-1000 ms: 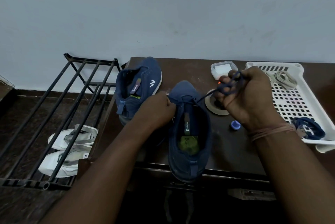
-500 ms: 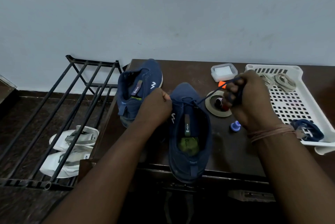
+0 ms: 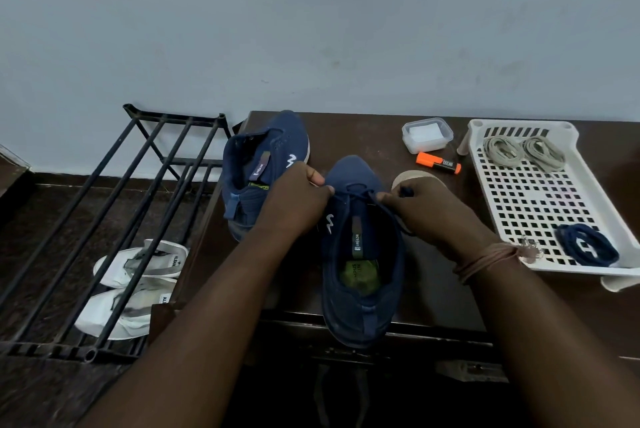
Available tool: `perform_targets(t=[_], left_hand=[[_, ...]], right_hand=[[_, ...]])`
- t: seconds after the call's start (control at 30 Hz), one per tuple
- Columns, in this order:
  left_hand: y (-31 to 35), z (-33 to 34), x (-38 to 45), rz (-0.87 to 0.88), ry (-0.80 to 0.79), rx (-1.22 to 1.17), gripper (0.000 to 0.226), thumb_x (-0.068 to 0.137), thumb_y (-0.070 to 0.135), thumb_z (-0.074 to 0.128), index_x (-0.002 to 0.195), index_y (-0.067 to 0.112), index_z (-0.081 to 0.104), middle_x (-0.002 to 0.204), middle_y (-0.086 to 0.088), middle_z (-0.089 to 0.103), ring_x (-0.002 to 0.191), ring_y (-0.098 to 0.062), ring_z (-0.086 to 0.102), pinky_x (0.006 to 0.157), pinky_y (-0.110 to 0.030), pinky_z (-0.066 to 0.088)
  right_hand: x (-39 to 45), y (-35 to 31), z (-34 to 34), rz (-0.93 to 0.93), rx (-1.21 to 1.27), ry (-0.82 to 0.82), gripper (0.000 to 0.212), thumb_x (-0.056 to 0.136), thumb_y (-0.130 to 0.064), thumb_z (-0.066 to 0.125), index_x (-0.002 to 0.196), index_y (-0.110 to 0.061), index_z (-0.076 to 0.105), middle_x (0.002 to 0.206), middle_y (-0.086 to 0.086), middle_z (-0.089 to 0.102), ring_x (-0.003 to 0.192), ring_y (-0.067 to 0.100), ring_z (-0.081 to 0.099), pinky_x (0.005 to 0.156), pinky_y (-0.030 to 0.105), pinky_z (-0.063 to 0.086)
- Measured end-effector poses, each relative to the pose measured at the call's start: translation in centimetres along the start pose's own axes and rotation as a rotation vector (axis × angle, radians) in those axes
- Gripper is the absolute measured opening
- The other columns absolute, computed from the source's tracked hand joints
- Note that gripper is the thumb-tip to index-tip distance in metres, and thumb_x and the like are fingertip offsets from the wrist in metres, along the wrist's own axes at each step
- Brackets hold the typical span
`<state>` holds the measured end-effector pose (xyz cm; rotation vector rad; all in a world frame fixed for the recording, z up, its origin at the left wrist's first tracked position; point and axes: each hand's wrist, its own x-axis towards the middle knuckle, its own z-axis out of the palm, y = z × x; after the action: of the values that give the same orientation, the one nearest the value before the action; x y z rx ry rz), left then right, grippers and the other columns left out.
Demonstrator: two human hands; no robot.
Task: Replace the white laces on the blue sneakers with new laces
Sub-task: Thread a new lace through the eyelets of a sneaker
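Observation:
Two blue sneakers stand on the dark table (image 3: 433, 289). The near sneaker (image 3: 360, 275) points away from me, heel at the front edge, with a navy lace (image 3: 360, 190) running across its lower eyelets. My left hand (image 3: 294, 202) pinches the lace at the sneaker's left side. My right hand (image 3: 426, 213) grips the rest of the lace at the right side, fingers curled round a bunch of it. The other sneaker (image 3: 263, 168) lies behind my left hand with no lace visible.
A white perforated tray (image 3: 540, 206) at the right holds two coiled pale laces (image 3: 523, 152) and a coiled navy lace (image 3: 587, 244). A small clear box (image 3: 427, 134), an orange marker (image 3: 438, 163) and a tape roll (image 3: 408, 178) lie behind. Black rack (image 3: 114, 219) and white shoes (image 3: 138, 285) stand left.
My right hand has come down and left from near the tray to the sneaker's right side, still holding the navy lace. The orange marker and tape roll are now uncovered. My left hand barely moved.

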<state>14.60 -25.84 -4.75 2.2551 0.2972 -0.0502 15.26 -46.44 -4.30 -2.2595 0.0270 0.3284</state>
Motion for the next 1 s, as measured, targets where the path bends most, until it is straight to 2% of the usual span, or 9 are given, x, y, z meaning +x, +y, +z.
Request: perform_targets(t=[0.13,0.23,0.33,0.47,0.6,0.7,0.77,0.87,1.0], left_hand=[[0.4,-0.2,0.0,0.037,0.038,-0.079,0.007,0.092,0.029,0.067,0.093,0.026,0.061,0.085,0.005,0.065,0.085,-0.016,0.064,0.073,-0.032,0.05],[0.7,-0.3,-0.1,0.04,0.09,-0.12,0.002,0.091,0.028,0.064,0.09,0.028,0.062,0.081,0.008,0.064,0.082,-0.015,0.063,0.073,-0.033,0.05],[0.8,-0.2,-0.2,0.039,0.072,-0.114,0.004,0.091,0.029,0.062,0.089,0.027,0.065,0.082,0.008,0.068,0.083,-0.014,0.066,0.073,-0.032,0.052],[0.6,0.0,-0.6,0.01,-0.11,0.06,0.028,0.092,0.045,0.068,0.085,0.018,0.07,0.081,0.003,0.072,0.077,-0.013,0.067,0.069,-0.029,0.049],[0.7,0.0,-0.7,0.061,-0.106,0.107,0.032,0.089,0.046,0.071,0.073,0.017,0.071,0.072,0.004,0.071,0.071,-0.011,0.067,0.063,-0.027,0.047],[0.9,0.0,-0.6,0.076,-0.068,0.069,0.029,0.089,0.043,0.072,0.073,0.019,0.073,0.072,0.005,0.072,0.071,-0.01,0.067,0.062,-0.025,0.047],[0.7,0.0,-0.5,0.07,-0.058,0.071,0.029,0.089,0.043,0.071,0.072,0.019,0.073,0.071,0.006,0.072,0.07,-0.009,0.067,0.062,-0.025,0.047],[0.4,-0.1,-0.3,0.077,-0.022,0.105,0.028,0.088,0.042,0.072,0.071,0.02,0.073,0.07,0.006,0.071,0.069,-0.008,0.066,0.063,-0.025,0.049],[0.4,-0.7,-0.2,0.146,0.064,0.21,0.033,0.087,0.039,0.073,0.067,0.013,0.071,0.064,0.005,0.067,0.064,-0.009,0.063,0.061,-0.026,0.048]], right_hand=[[0.6,-0.3,-0.9,0.067,0.326,0.192,0.022,0.085,-0.037,0.041,0.071,-0.023,0.05,0.082,0.012,0.053,0.082,0.026,0.049,0.077,0.045,0.047],[0.5,-0.7,-1.6,0.113,0.649,0.299,0.025,0.088,-0.028,0.043,0.074,-0.015,0.06,0.076,0.009,0.063,0.066,0.022,0.056,0.063,0.032,0.045],[0.2,-0.4,-0.9,-0.018,0.473,0.216,0.034,0.087,-0.037,0.055,0.072,-0.008,0.063,0.077,0.011,0.071,0.066,0.029,0.063,0.062,0.033,0.048],[0.2,0.5,0.0,-0.04,0.144,0.143,0.058,0.084,-0.065,0.059,0.083,-0.008,0.066,0.074,0.01,0.07,0.067,0.019,0.065,0.063,0.037,0.053],[0.1,-0.3,0.0,-0.014,0.287,0.096,0.084,0.069,-0.089,0.049,0.084,-0.008,0.064,0.068,0.006,0.06,0.057,0.018,0.052,0.057,0.036,0.042],[0.1,-0.2,0.2,-0.051,0.292,0.11,0.051,0.078,-0.074,0.055,0.092,-0.028,0.072,0.078,-0.005,0.07,0.068,0.016,0.061,0.062,0.037,0.049],[0.2,0.1,0.1,-0.058,0.227,0.148,0.031,0.09,-0.05,0.061,0.085,-0.023,0.075,0.076,-0.001,0.073,0.067,0.014,0.064,0.064,0.036,0.052],[0.3,0.6,-0.4,-0.035,0.115,0.149,0.028,0.095,-0.026,0.065,0.071,-0.012,0.072,0.06,-0.001,0.064,0.048,0.003,0.052,0.06,0.028,0.043],[0.4,1.3,-1.2,0.015,-0.021,0.185,0.027,0.094,-0.024,0.063,0.074,-0.008,0.073,0.062,0.005,0.066,0.038,0.005,0.049,0.037,0.021,0.035]])
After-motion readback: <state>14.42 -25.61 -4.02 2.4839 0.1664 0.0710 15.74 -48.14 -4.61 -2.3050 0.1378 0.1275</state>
